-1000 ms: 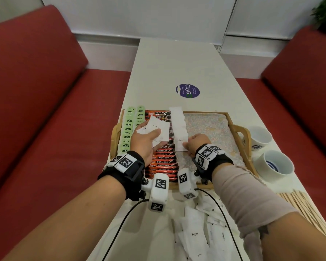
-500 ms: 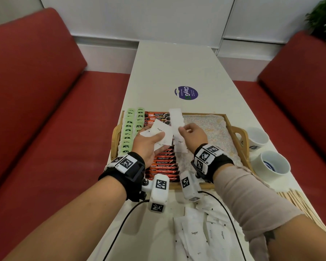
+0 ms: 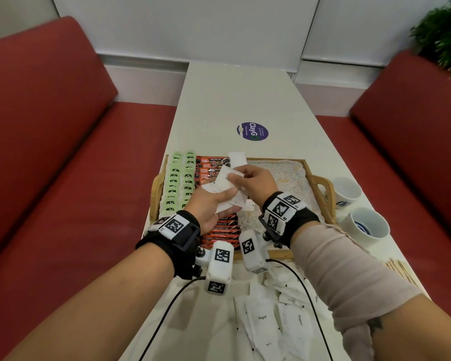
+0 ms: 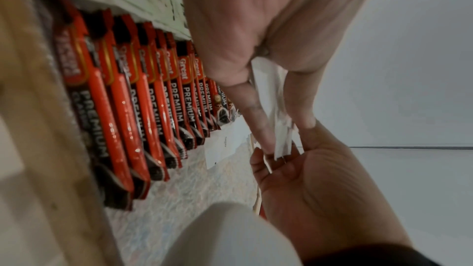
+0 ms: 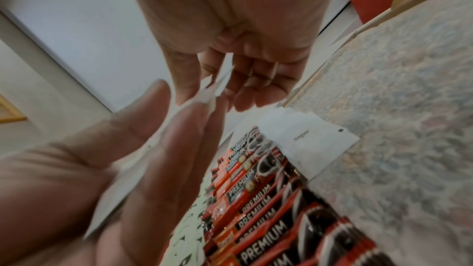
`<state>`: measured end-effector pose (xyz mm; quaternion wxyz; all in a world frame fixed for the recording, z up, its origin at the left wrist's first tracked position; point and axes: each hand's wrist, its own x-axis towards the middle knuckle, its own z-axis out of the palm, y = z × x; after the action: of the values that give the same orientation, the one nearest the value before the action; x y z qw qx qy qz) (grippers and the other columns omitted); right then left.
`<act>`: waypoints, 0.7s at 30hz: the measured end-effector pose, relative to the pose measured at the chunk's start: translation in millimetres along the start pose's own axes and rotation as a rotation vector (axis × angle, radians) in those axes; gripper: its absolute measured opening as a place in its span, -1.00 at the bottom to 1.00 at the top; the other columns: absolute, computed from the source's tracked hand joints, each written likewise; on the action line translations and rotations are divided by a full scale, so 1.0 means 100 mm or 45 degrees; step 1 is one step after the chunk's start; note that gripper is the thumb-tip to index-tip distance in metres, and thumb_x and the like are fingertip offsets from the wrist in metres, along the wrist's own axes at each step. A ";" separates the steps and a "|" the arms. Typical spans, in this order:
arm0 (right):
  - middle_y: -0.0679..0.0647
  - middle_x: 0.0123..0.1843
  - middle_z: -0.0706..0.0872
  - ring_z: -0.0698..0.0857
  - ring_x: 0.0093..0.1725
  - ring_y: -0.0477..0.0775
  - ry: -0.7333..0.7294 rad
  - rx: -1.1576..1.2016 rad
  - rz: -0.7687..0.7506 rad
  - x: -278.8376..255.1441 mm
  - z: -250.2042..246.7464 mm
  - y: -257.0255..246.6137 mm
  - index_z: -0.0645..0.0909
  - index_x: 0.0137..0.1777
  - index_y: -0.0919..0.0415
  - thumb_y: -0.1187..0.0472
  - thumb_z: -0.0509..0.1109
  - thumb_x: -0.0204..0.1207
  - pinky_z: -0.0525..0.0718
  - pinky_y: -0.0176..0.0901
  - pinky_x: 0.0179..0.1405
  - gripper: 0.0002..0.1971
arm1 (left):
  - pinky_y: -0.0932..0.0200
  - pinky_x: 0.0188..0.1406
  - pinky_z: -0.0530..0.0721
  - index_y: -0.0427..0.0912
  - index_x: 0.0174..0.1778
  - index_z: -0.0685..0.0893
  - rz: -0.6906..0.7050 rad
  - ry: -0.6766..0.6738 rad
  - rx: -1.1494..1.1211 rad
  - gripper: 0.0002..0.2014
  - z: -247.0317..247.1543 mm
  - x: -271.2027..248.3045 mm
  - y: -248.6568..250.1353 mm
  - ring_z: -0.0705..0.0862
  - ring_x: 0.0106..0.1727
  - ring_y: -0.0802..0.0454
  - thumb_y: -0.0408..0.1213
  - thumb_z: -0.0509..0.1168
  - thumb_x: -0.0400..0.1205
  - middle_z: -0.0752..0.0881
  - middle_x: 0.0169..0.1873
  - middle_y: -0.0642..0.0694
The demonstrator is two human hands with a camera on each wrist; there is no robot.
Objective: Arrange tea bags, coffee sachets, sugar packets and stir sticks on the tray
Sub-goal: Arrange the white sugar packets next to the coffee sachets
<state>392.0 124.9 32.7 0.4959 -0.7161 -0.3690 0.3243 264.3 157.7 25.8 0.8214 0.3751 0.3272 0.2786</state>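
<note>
1. Your left hand point(image 3: 211, 201) holds a small stack of white sugar packets point(image 3: 225, 190) above the tray point(image 3: 320, 188), thumb on top.
2. Your right hand point(image 3: 255, 182) pinches the top packet of this stack at its far end.
3. On the tray lie green tea bags point(image 3: 179, 182), then red coffee sachets point(image 3: 220, 229), then a row of sugar packets point(image 3: 237, 158).
4. Loose sugar packets point(image 3: 268, 324) lie on the table point(image 3: 235, 100) near you.

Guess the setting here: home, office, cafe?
Probably a cafe or office pantry booth, not certain. A long white table runs between two red upholstered benches, it carries a round branded sticker, and two white cups stand beside a wooden tray.
</note>
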 end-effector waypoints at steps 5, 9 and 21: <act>-0.05 -0.32 0.69 0.65 -0.24 0.00 0.123 -0.010 -0.047 0.02 -0.04 0.00 0.62 -0.35 0.03 0.23 0.46 0.49 0.66 -0.01 -0.05 -0.80 | 0.06 -0.26 0.81 -0.22 0.28 0.54 0.008 0.036 0.029 -0.57 0.05 0.02 -0.01 0.75 -0.07 -0.09 -0.68 0.28 0.55 0.74 -0.01 -0.16; -0.03 -0.33 0.64 0.60 -0.24 0.03 0.198 0.001 -0.074 0.03 -0.07 0.00 0.55 -0.36 0.09 0.27 0.39 0.54 0.61 -0.03 -0.08 -0.77 | 0.06 -0.28 0.81 -0.17 0.16 0.55 0.007 0.062 0.041 -0.61 0.07 0.05 0.01 0.74 -0.07 -0.08 -0.69 0.28 0.54 0.72 -0.01 -0.15; 0.06 -0.30 0.64 0.59 -0.35 0.09 0.466 0.071 0.051 0.14 -0.20 0.07 0.50 -0.29 0.04 0.17 0.31 0.59 0.57 -0.11 -0.25 -0.80 | 0.08 -0.40 0.80 -0.16 0.19 0.54 0.059 0.211 -0.020 -0.58 0.00 0.09 0.04 0.70 -0.01 -0.17 -0.70 0.29 0.53 0.64 0.11 -0.19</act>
<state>417.2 126.2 30.4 0.5678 -0.7564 -0.2491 0.2085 269.1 166.1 26.2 0.7876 0.3519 0.3831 0.3303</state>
